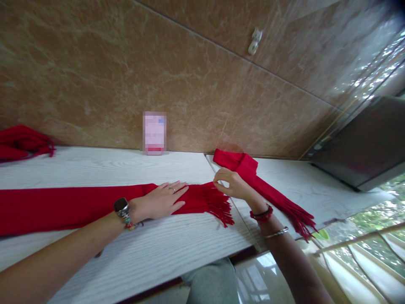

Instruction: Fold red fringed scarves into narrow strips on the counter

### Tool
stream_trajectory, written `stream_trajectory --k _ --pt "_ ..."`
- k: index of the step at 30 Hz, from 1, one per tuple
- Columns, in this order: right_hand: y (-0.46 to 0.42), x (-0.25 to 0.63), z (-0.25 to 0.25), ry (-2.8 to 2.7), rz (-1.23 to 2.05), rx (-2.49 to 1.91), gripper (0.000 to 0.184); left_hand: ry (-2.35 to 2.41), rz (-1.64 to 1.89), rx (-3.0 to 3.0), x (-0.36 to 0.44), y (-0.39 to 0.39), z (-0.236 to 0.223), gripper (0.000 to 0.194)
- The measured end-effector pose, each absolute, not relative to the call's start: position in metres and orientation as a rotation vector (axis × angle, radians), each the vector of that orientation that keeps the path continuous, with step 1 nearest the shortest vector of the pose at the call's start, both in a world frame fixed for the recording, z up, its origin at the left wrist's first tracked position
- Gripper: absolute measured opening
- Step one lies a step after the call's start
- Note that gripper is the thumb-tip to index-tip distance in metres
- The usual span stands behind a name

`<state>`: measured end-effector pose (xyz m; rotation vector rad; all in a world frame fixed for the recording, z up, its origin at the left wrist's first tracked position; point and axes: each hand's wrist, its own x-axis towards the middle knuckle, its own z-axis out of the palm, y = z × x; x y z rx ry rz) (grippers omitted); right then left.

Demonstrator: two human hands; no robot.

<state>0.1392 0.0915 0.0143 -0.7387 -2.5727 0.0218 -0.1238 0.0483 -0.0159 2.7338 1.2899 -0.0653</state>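
A long red scarf (63,207) lies flat along the white tabletop, running off the left edge of the view. Its fringe (220,204) spreads out at the right end. My left hand (161,200) presses down on the scarf near that end, palm down with the fingers apart. With thumb and forefinger pinched, my right hand (232,183) meets the far corner of the fringe; the strands between the fingertips are too small to see clearly. Just beyond it, a second red scarf (268,188) lies folded over, its fringe pointing to the lower right.
More bunched red cloth (23,143) lies at the far left. A pink and white pack (154,133), blurred, stands against the brown marbled wall (95,76). On the right are a dark box-shaped object (363,143) and a railing (354,240). A seam divides the white tabletop (133,257).
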Motion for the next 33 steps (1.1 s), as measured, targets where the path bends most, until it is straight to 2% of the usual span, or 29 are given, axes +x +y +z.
stream_trajectory --k 4,10,13,18,21,26,29,33 --pt "0.098 0.120 0.000 -2.749 0.080 -0.750 0.016 1.288 -0.066 2.737 -0.124 0.049 -0.017 0.055" --pt "0.118 0.159 -0.005 -2.755 0.092 -1.038 0.015 1.285 -0.050 2.745 -0.125 0.049 -0.018 0.054" --pt "0.117 0.165 0.001 -2.629 0.133 -0.961 0.014 1.295 -0.091 2.747 -0.124 0.048 -0.016 0.055" --pt "0.110 0.126 -0.004 -2.548 0.131 -0.800 0.019 1.307 -0.103 2.736 -0.122 0.047 -0.013 0.055" --pt "0.110 0.116 -0.008 -2.677 0.198 -0.893 0.018 1.312 -0.104 2.739 -0.122 0.047 -0.014 0.055" --pt "0.114 0.147 -0.001 -2.724 0.251 -1.186 0.018 1.310 -0.117 2.751 -0.123 0.047 -0.014 0.054" --pt "0.108 0.158 0.009 -2.597 0.291 -1.140 0.014 1.309 -0.111 2.761 -0.124 0.048 -0.016 0.054" --pt "0.089 0.137 0.017 -2.623 0.346 -0.810 0.036 1.299 -0.033 2.768 -0.126 0.052 -0.020 0.055"
